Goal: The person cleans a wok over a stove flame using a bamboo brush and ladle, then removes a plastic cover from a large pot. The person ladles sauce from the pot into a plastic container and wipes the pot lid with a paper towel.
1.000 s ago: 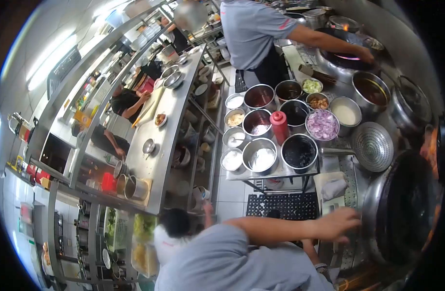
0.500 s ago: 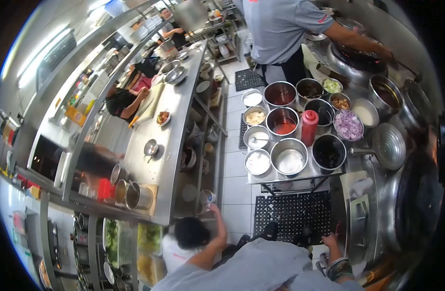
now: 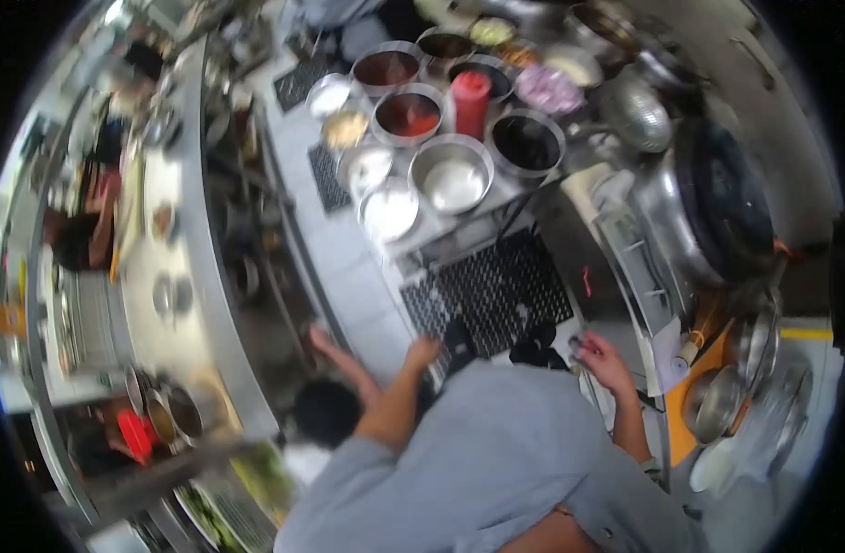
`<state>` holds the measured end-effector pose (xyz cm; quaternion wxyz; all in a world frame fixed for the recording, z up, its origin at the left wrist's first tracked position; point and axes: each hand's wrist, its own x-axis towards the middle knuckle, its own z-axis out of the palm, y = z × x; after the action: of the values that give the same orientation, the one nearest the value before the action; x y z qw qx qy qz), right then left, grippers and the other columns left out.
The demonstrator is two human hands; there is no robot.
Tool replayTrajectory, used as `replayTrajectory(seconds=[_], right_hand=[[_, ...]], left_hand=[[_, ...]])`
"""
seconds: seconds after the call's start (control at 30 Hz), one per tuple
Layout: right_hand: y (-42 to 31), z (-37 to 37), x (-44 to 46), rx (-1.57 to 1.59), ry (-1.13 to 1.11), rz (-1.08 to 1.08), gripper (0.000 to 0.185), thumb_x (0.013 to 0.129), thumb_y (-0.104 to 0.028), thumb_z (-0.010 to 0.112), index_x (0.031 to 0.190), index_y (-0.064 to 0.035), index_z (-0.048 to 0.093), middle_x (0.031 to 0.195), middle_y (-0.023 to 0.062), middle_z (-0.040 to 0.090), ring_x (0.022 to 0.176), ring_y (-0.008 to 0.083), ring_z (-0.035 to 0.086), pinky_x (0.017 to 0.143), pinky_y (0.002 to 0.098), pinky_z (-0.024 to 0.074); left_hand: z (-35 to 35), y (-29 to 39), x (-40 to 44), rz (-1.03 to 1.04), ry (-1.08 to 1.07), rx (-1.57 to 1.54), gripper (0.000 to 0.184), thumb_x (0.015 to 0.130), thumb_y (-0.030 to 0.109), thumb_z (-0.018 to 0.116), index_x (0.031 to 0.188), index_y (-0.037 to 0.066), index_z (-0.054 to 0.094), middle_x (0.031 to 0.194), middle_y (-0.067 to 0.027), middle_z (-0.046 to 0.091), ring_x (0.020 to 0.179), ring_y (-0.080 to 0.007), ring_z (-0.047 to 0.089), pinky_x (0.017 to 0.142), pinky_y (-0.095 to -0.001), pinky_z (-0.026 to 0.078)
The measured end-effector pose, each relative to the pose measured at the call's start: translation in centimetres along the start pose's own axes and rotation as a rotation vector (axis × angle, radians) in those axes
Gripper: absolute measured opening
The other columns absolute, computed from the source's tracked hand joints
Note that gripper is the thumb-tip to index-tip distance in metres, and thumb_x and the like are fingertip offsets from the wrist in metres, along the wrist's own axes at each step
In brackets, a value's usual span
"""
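My right hand (image 3: 605, 361) is beside the front of the stove, low and to the right of my body. Its fingers are bent together at a small grey, dark-edged thing (image 3: 575, 343), too blurred to name. A thin red strip (image 3: 586, 281) shows on the dark front beyond it. My left hand (image 3: 424, 353) hangs before my body near the black rubber mat (image 3: 496, 286). Motion blur smears its fingers, and no held thing is visible there.
A crouching person's dark head (image 3: 326, 412) is close to my left arm, below the steel counter (image 3: 222, 276). Ahead, a table bears several pots, a steel pot (image 3: 451, 175) and a red squeeze bottle (image 3: 470, 103). A large wok (image 3: 727, 198) stands right.
My view has swung down and to the right, bringing pans at lower right into sight. My right hand has moved away from the red strip. The crouching person's arm now reaches further left.
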<state>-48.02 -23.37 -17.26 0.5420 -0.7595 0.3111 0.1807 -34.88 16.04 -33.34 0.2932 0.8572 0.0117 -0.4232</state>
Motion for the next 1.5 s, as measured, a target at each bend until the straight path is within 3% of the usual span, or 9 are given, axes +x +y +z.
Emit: replayTrajectory(seconds=[0.1,0.2,0.27,0.5,0.6,0.83,1.17,1.33,1.5], right_hand=[[0.5,-2.0,-2.9,-0.011,0.016,0.036,0.054,0.085,-0.021,0.065,0.132,-0.0013,0.047,0.115,0.0165,0.061,0.105,0.0215,0.059,0.089,0.0325,0.0464],[2.8,-4.1,-3.8,-0.134,-0.026,0.077,0.053,0.086,-0.020,0.064,0.132,-0.0010,0.047,0.112,0.0147,0.061,0.100,0.0200,0.060,0.086,0.0316,0.0472],[3.9,-5.4,-4.0,-0.259,-0.097,0.026,0.053,0.086,-0.020,0.064,0.132,-0.0018,0.047,0.112,0.0143,0.061,0.094,0.0177,0.060,0.082,0.0302,0.0480],[4.8,-11.3,-5.4,-0.115,-0.153,-0.043,0.051,0.087,-0.016,0.064,0.133,-0.0039,0.047,0.112,0.0126,0.060,0.091,0.0144,0.059,0.081,0.0276,0.0487],[6.3,-12.6,-5.9,0.085,-0.283,0.003,0.050,0.088,-0.014,0.062,0.134,-0.0031,0.046,0.113,0.0121,0.059,0.092,0.0140,0.058,0.082,0.0271,0.0486],[4.7,-12.3,-5.1,-0.035,-0.509,-0.151,0.049,0.089,-0.014,0.062,0.134,-0.0026,0.045,0.114,0.0113,0.060,0.095,0.0135,0.058,0.083,0.0268,0.0480],[7.3,-13.7,-9.6,0.116,-0.465,-0.168,0.045,0.089,-0.013,0.061,0.131,-0.0018,0.048,0.109,0.0096,0.060,0.091,0.0105,0.059,0.081,0.0252,0.0483],[9.8,-13.7,-13.9,0.101,-0.383,-0.102,0.045,0.090,-0.011,0.060,0.132,-0.0014,0.047,0.112,0.0104,0.059,0.092,0.0119,0.059,0.083,0.0265,0.0488],[10.6,-14.1,-20.5,0.052,-0.329,-0.158,0.048,0.089,-0.010,0.061,0.133,-0.0018,0.046,0.116,0.0116,0.058,0.096,0.0126,0.058,0.085,0.0270,0.0478]], left_hand=[[2.7,5.7,0.5,0.138,0.271,-0.309,0.038,0.082,0.037,0.062,0.092,0.001,0.065,0.091,-0.0189,0.067,0.090,-0.0331,0.064,0.080,-0.0399,0.049],[5.5,8.4,-0.3,0.138,0.185,-0.450,0.037,0.082,0.036,0.064,0.093,0.001,0.065,0.091,-0.0180,0.067,0.089,-0.0321,0.065,0.080,-0.0385,0.049],[7.5,8.5,-1.2,0.164,0.164,-0.449,0.032,0.086,0.031,0.064,0.095,0.000,0.063,0.084,-0.0119,0.066,0.079,-0.0214,0.061,0.073,-0.0340,0.048],[15.5,2.0,-5.6,-0.193,0.240,-0.129,0.042,0.082,0.041,0.062,0.097,0.003,0.067,0.097,-0.0193,0.067,0.096,-0.0341,0.063,0.084,-0.0406,0.048],[19.3,1.6,-9.5,-0.255,0.253,-0.143,0.041,0.082,0.041,0.062,0.096,0.002,0.067,0.097,-0.0196,0.067,0.097,-0.0347,0.063,0.084,-0.0403,0.048],[27.8,1.5,-16.1,-0.339,0.295,-0.333,0.043,0.083,0.043,0.060,0.099,0.003,0.067,0.101,-0.0215,0.066,0.099,-0.0353,0.061,0.086,-0.0402,0.047],[27.8,2.0,-18.0,-0.374,0.250,-0.186,0.047,0.080,0.041,0.062,0.100,-0.001,0.065,0.102,-0.0218,0.066,0.100,-0.0337,0.062,0.089,-0.0396,0.046],[27.0,1.6,-14.2,-0.130,0.342,-0.227,0.044,0.082,0.041,0.061,0.101,0.001,0.065,0.099,-0.0204,0.067,0.097,-0.0337,0.063,0.084,-0.0390,0.048],[27.8,2.9,-14.5,-0.082,0.305,-0.326,0.043,0.081,0.040,0.062,0.100,0.002,0.065,0.095,-0.0201,0.067,0.094,-0.0346,0.063,0.083,-0.0395,0.048]])
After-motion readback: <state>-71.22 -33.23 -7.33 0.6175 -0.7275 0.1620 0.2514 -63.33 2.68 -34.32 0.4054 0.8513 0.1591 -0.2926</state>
